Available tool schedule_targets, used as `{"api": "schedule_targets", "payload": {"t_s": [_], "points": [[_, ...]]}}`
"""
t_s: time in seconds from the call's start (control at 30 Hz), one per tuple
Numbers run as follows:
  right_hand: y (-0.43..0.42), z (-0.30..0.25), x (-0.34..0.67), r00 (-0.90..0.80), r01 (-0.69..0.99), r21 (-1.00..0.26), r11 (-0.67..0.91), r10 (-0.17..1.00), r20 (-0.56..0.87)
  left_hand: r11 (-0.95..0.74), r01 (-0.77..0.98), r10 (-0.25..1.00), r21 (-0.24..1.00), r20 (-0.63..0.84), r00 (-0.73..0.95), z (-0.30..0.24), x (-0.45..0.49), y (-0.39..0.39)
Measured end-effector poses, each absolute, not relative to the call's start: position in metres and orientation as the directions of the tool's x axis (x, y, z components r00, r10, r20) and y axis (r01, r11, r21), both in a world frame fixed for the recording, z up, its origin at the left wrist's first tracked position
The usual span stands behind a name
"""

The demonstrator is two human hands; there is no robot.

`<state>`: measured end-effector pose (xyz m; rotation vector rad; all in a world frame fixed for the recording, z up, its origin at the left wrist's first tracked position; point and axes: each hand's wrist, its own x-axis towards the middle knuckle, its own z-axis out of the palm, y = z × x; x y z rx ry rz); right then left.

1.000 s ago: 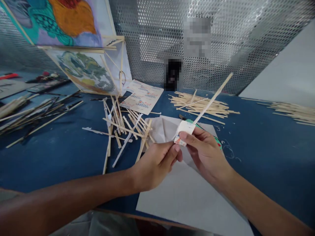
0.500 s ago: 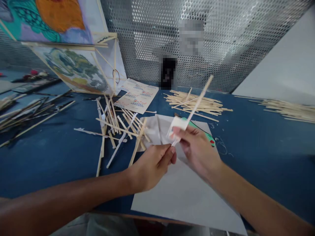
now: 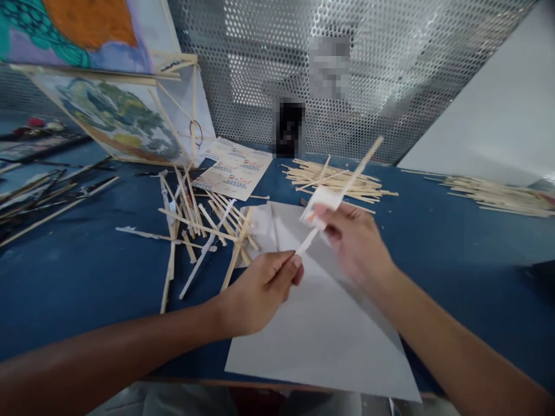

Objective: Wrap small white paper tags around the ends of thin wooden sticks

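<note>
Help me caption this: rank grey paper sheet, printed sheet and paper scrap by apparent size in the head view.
1. grey paper sheet, nearest the camera.
2. printed sheet, farther away, true size unsure.
3. paper scrap on the stick, in the right hand.

A paper sheet [image 3: 321,341] lies on the table [image 3: 87,271], loose sticks [image 3: 195,225] left of it, a stick pile [image 3: 338,182] behind.

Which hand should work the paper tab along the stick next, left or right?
Probably right. The right hand pinches the paper tab wrapped on the stick. The left hand pinches the stick's lower end, so it is better placed to steady it.
</note>
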<state>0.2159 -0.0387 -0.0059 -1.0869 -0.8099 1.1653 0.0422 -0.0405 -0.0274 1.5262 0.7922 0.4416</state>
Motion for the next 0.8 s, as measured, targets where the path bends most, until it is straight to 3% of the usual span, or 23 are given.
{"api": "schedule_targets", "payload": {"t_s": [0.17,0.27,0.37,0.47,0.57,0.67,0.8], "points": [[-0.037,-0.009,0.212,0.081,-0.293,-0.954,-0.055,0.993,-0.083,0.093,0.155,0.703,0.984,-0.175,0.69,-0.03,0.043,-0.039],[-0.034,-0.006,0.216,0.252,-0.336,-0.939,0.079,0.968,-0.009,0.096,0.146,0.701,0.985,-0.171,0.692,-0.029,0.043,-0.039],[-0.033,-0.003,0.219,0.187,-0.338,-0.941,0.007,0.981,-0.059,0.107,0.122,0.677,0.987,-0.162,0.718,-0.027,0.043,-0.039],[-0.034,-0.003,0.22,0.346,-0.341,-0.929,0.144,0.938,0.019,0.189,0.049,0.658,0.981,-0.163,0.735,-0.024,0.045,-0.036],[-0.035,-0.005,0.225,0.227,-0.326,-0.942,0.074,0.974,-0.002,0.282,-0.034,0.65,0.959,-0.165,0.741,-0.019,0.045,-0.031],[-0.032,-0.005,0.235,0.363,-0.326,-0.931,0.163,0.931,0.036,0.337,-0.105,0.65,0.936,-0.151,0.745,-0.012,0.043,-0.029],[-0.036,0.001,0.236,0.362,-0.346,-0.926,0.153,0.932,0.018,0.201,-0.071,0.734,0.977,-0.102,0.671,-0.004,0.037,-0.032]]}}
